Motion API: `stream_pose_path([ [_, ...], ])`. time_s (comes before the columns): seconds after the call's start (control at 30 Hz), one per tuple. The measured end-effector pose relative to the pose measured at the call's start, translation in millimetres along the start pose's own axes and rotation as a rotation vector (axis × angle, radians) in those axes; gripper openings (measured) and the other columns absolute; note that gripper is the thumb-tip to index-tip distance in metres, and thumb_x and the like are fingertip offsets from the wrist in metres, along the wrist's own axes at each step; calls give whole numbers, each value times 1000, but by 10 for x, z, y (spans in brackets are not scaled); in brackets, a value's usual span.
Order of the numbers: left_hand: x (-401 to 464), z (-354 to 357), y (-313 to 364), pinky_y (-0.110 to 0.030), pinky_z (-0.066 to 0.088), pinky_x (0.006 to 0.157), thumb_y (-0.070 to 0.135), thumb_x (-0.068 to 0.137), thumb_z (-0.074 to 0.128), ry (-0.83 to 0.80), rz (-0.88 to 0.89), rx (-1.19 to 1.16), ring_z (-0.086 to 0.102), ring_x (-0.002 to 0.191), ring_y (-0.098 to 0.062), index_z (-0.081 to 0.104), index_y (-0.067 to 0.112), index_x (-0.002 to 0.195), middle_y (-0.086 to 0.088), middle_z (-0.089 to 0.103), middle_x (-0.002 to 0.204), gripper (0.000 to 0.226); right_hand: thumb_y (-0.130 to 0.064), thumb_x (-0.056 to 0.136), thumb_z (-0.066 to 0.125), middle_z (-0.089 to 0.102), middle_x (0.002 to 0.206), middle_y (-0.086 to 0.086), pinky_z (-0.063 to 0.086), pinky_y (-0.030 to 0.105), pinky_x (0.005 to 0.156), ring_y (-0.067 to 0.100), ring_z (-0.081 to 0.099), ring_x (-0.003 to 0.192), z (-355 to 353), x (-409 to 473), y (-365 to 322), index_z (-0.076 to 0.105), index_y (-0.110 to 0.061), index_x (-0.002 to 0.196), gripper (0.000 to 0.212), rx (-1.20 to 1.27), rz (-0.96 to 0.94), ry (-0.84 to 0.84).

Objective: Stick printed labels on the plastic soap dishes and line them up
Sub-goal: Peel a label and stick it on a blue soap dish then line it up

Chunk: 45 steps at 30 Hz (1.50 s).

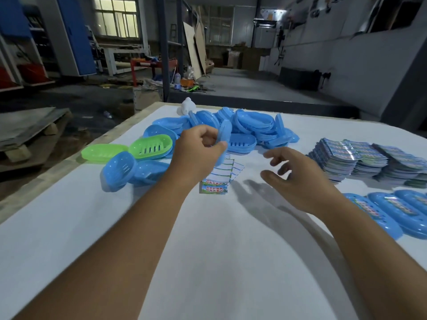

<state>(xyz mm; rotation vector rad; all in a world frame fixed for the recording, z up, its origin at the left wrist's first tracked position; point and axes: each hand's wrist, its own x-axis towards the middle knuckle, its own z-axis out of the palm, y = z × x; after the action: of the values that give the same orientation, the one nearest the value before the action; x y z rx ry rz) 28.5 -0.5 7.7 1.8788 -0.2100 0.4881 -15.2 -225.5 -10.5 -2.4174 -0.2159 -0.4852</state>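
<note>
- Blue plastic, one soap dish (224, 132) stands on edge in the left hand (196, 153), whose curled fingers and thumb pinch its rim just in front of the loose pile of dishes (249, 125) at twelve o'clock on the white table (208, 250).
- At about two o'clock from that grip, the right hand (298, 181) hovers with fingers spread and slack, holding nothing.
- A few loose labels (217, 179) lie fanned on the table right below the left hand, at six o'clock from the dish; the big label stacks (360, 158) sit at three o'clock.
- I'd say the step is bringing dish and label together, so turn the dish flat-face up first, then let the free hand take one label only.
- Finished dishes (392, 211) already run in a row at four o'clock; the new one should likely extend that line.
</note>
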Motion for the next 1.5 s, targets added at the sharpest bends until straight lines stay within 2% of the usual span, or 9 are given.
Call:
stream_pose_path([
  [0.17, -158, 218, 106, -24, 55, 68, 9, 86, 77, -247, -238, -402, 73, 73, -12, 64, 11, 98, -2, 78, 83, 17, -61, 72, 77, 54, 131, -21, 49, 20, 87, -3, 57, 113, 46, -11, -49, 44, -49, 137, 74, 210, -41, 7],
  [0.47, -290, 381, 126, -25, 56, 80, 1, 90, 69, -430, -442, -669, 66, 78, -15, 64, 4, 103, -9, 73, 91, 15, -53, 74, 81, 66, 118, -23, 54, 21, 88, -5, 63, 103, 44, 65, 63, 58, -37, 131, 64, 234, -28, -57],
  [0.63, -241, 278, 45, -29, 54, 67, 31, 86, 77, -471, -386, -231, 67, 73, -12, 77, 16, 90, -8, 78, 90, 16, -54, 77, 78, 65, 124, -15, 52, 32, 98, 5, 63, 107, 5, 83, 126, 58, -39, 134, 62, 119, 8, -105],
  [0.73, -150, 152, -49, -40, 57, 73, 43, 84, 74, -182, -231, 263, 66, 72, -25, 74, 12, 81, -12, 72, 76, 31, -63, 80, 71, 66, 123, -11, 50, 37, 99, 14, 62, 109, -31, 60, 193, 60, -42, 130, 56, -71, 28, -177],
  [0.87, -144, -8, -69, -39, 53, 86, 45, 84, 73, -142, -115, 790, 62, 100, -30, 66, 14, 106, -9, 67, 107, 39, -62, 81, 69, 66, 123, -9, 49, 39, 101, 19, 59, 115, -39, 56, 242, 59, -44, 128, 52, -152, 67, -250],
  [1.03, -188, -22, -37, -37, 52, 87, 58, 65, 86, -203, -135, 823, 61, 102, -26, 62, 14, 109, -7, 65, 109, 66, -69, 79, 65, 63, 129, -8, 45, 41, 105, 21, 53, 122, -30, 63, 234, 57, -42, 132, 60, -172, 77, -253],
  [1.2, -154, -21, -51, -35, 51, 87, 39, 64, 92, -198, -196, 669, 59, 106, -22, 59, 20, 121, -3, 62, 115, 69, -67, 81, 66, 62, 129, -7, 46, 40, 104, 20, 52, 121, -30, 58, 211, 57, -40, 132, 58, -183, 89, -246],
  [1.4, -64, -5, -83, -23, 42, 57, 21, 71, 86, -227, -249, 538, 59, 84, -16, 62, 26, 103, 7, 55, 92, 40, -66, 80, 67, 63, 124, -7, 47, 38, 100, 19, 53, 116, -25, 35, 169, 59, -39, 130, 57, -185, 93, -231],
  [1.5, -45, -12, -115, -26, 51, 60, 20, 75, 82, -212, -232, 511, 62, 70, -19, 67, 15, 75, -2, 64, 76, 15, -67, 79, 66, 62, 120, -7, 51, 36, 92, 18, 56, 100, -23, 31, 163, 60, -39, 128, 57, -168, 104, -224],
])
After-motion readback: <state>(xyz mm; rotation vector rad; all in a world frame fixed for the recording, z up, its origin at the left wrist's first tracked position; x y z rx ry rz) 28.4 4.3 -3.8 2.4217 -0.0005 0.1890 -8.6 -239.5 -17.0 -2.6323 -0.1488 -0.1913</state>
